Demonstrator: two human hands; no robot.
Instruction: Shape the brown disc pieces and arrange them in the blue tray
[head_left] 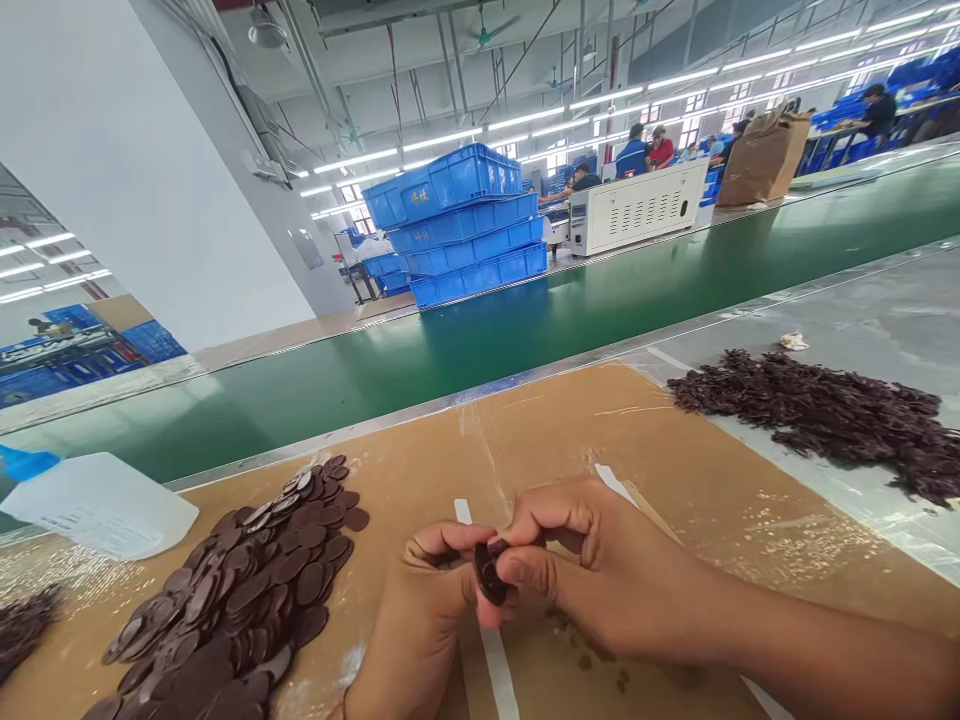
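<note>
Over the brown work sheet (555,420), both hands meet at one dark brown oval piece (489,580). My left hand (424,610) grips its edge between thumb and fingers, so it stands on edge. From the other side, my right hand (607,575) pinches a small dark brown bit (496,547) at its upper part; whether that bit is separate or joined to the oval, I cannot tell. To the left lies a heap of flat dark brown oval pieces (247,590). A pile of thin dark brown scraps (817,410) sits at the right.
A translucent bottle with a blue cap (112,505) lies tilted at the left. Beyond the sheet runs a green conveyor belt (465,345). Across it stand stacked blue crates (465,225), a white machine (637,210) and a brown paper bag (765,160). Several people work far off.
</note>
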